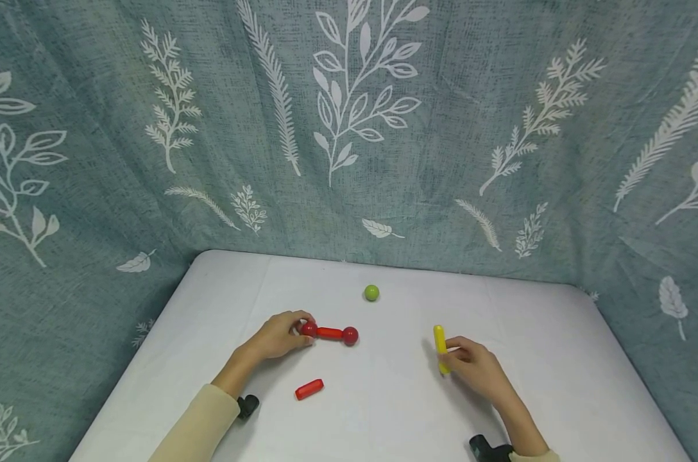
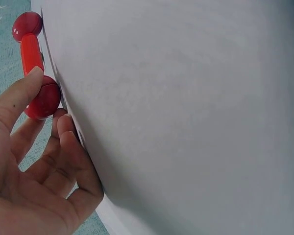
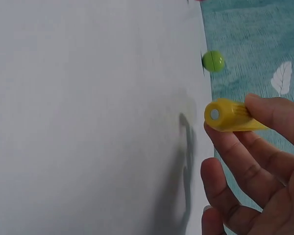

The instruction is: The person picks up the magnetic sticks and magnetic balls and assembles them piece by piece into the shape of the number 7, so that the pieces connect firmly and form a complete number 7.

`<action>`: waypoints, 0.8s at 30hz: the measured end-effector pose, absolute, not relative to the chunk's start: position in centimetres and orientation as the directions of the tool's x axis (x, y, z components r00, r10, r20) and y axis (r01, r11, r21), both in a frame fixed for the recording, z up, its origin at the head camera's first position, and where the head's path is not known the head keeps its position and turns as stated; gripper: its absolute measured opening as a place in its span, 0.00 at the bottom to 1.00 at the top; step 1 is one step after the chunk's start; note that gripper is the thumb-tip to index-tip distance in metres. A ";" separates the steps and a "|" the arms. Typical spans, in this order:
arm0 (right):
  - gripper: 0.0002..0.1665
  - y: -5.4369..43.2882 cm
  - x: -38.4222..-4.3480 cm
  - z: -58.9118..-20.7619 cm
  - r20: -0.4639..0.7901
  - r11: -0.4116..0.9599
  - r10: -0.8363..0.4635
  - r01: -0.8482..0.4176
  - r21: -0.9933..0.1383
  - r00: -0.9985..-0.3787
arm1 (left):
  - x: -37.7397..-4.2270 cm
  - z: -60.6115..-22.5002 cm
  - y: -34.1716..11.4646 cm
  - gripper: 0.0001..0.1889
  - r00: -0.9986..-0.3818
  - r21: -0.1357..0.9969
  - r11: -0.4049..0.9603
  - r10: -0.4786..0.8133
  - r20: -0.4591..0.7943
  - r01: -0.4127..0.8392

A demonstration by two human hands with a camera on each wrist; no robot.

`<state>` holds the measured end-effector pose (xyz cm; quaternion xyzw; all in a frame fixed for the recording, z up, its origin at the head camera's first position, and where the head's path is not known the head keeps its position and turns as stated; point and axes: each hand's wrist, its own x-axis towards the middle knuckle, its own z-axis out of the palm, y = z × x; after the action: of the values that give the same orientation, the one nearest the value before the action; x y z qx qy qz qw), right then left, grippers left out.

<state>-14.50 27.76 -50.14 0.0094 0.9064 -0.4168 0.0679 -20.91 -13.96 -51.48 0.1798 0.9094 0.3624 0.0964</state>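
My left hand pinches the near red ball between thumb and fingers. A red rod joins that ball to a second red ball, so the piece looks like a dumbbell at the left middle of the table. On the right, my right hand holds a yellow rod between thumb and fingertips. The right wrist view shows a round silvery disc set in the yellow rod's end. The rod appears raised a little off the table.
A loose red rod lies on the white table, nearer me than the joined red piece. Toward the back sits a green ball. Green leaf-patterned cloth hangs behind and beside the table.
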 end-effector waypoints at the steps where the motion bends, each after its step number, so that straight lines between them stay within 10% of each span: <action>1: 0.23 27.4 -14.5 -50.2 -0.130 0.645 -0.043 0.071 -0.761 -0.991 | -20.9 -51.4 -13.9 0.16 -0.917 0.696 0.671 0.397 -0.047 0.255; 24: 0.19 18.7 -14.8 -51.0 -0.143 0.472 -0.180 0.042 -0.880 -0.973 | -20.9 -51.3 -13.8 0.17 -0.924 0.693 0.682 0.379 -0.059 0.235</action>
<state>-14.81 18.71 -50.97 -0.0403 0.8511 -0.5121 0.1084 -20.86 -13.81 -51.35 0.1683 0.9115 0.3618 0.0993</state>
